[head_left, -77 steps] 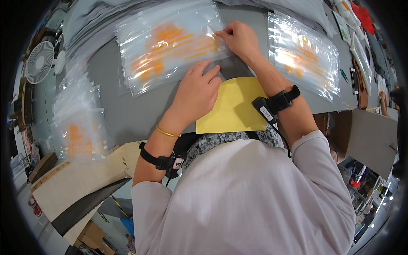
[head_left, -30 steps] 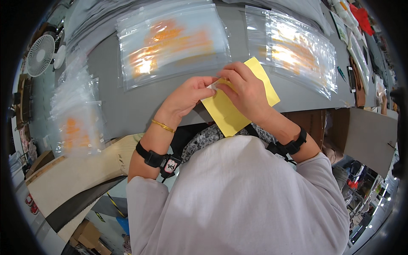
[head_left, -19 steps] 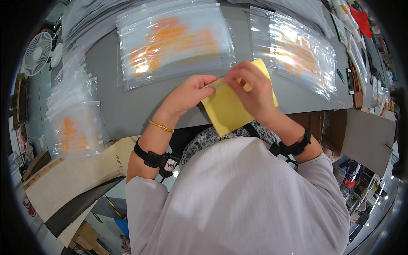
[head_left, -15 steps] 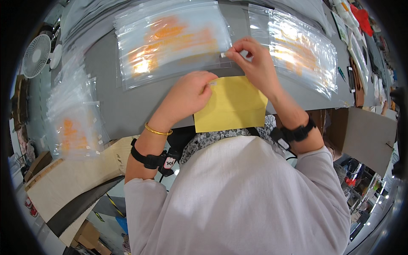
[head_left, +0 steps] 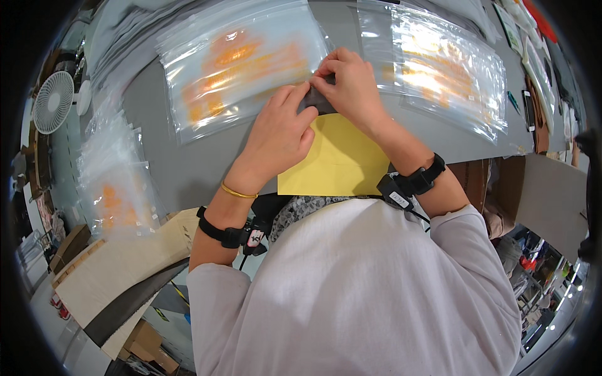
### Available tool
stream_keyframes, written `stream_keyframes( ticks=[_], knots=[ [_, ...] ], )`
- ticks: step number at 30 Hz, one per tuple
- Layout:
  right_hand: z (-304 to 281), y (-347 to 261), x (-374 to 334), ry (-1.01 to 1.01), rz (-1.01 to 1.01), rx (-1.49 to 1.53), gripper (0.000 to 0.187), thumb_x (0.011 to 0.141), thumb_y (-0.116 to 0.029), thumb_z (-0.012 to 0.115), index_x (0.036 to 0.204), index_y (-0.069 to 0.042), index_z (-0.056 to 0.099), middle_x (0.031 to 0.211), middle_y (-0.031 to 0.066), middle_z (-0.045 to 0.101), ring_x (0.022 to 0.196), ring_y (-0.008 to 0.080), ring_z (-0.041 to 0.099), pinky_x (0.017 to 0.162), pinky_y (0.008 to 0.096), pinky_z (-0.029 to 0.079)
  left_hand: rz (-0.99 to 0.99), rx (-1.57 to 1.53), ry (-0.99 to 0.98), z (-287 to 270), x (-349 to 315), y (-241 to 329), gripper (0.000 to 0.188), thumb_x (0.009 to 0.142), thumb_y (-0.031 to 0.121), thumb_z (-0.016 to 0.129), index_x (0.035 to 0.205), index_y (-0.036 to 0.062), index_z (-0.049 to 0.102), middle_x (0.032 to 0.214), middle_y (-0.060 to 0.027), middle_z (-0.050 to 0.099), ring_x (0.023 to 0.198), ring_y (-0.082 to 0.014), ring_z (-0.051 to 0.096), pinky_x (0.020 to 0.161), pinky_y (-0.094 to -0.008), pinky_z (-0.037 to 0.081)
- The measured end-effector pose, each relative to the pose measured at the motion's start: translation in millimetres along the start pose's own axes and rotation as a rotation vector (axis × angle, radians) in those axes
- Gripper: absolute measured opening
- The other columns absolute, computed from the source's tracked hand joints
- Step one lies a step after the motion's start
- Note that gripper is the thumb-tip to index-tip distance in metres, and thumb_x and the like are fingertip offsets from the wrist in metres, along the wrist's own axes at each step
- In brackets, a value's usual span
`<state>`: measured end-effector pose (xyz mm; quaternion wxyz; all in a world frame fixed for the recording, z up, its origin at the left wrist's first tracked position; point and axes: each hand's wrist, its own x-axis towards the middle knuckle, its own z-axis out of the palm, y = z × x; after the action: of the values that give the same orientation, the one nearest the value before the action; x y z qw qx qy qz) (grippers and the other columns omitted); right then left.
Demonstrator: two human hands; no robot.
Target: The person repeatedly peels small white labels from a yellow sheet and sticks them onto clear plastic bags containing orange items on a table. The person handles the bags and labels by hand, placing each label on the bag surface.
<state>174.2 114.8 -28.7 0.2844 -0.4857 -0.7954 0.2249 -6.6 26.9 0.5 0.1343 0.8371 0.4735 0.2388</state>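
Note:
Both my hands meet at the near right corner of a stack of clear plastic zip bags [head_left: 241, 69] with orange print. My left hand [head_left: 279, 135] reaches to that corner with its fingers stretched and its thumb apart. Beside its fingertips, my right hand [head_left: 351, 88] is closed in a pinch; whatever is between the fingertips is hidden. Below the hands lies a yellow sheet [head_left: 345, 160], reaching over the table's near edge, with part of its upper end under my right wrist.
More clear printed bags [head_left: 439, 75] lie at the right, and smaller ones [head_left: 116, 194] at the left edge of the grey table [head_left: 200, 156]. A white fan [head_left: 53, 100] stands far left. A phone [head_left: 528, 109] and pen are at the right; a cardboard box [head_left: 545, 194] is below.
My right hand, which held a small white label, has moved left to the bag corner. My left hand has left the yellow sheet's top edge and reached up to the same corner.

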Motion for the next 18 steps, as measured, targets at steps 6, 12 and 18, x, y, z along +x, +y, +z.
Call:
stream_keyframes(
  ticks=[6, 12, 18],
  knots=[
    [-1.9, 5.6, 10.7, 0.182, -0.051, -0.224, 0.025, 0.083, -0.031, 0.083, 0.085, -0.008, 0.074, 0.103, 0.0074, 0.067, 0.102, 0.0307, 0.064, 0.086, 0.0437, 0.05, -0.012, -0.004, -0.011, 0.1, 1.9, 0.8, 0.016, 0.081, 0.002, 0.064, 0.096, -0.0021, 0.064, 0.139, -0.0203, 0.061, 0.127, -0.0367, 0.057, 0.105, -0.0466, 0.051],
    [-4.3, 11.7, 47.5, -0.012, 0.17, -0.117, 0.037, 0.086, -0.039, 0.084, 0.091, -0.004, 0.075, 0.104, 0.0107, 0.07, 0.09, 0.0318, 0.068, 0.078, 0.0418, 0.054, 0.072, 0.013, 0.021, -1.7, -6.0, 1.2, 0.018, 0.08, 0.002, 0.064, 0.098, -0.0018, 0.064, 0.137, -0.0197, 0.063, 0.126, -0.0369, 0.057, 0.104, -0.0459, 0.051],
    [-14.1, 3.3, 46.9, 0.099, -0.02, -0.248, 0.027, 0.098, -0.034, 0.07, 0.102, -0.008, 0.079, 0.093, 0.0101, 0.074, 0.079, 0.0313, 0.07, 0.071, 0.0419, 0.054, -0.113, -0.079, -0.056, -17.0, -27.9, 8.4, 0.015, 0.085, 0.003, 0.069, 0.099, -0.0021, 0.067, 0.12, -0.0129, 0.07, 0.111, -0.0297, 0.063, 0.093, -0.0395, 0.053]
  ],
)
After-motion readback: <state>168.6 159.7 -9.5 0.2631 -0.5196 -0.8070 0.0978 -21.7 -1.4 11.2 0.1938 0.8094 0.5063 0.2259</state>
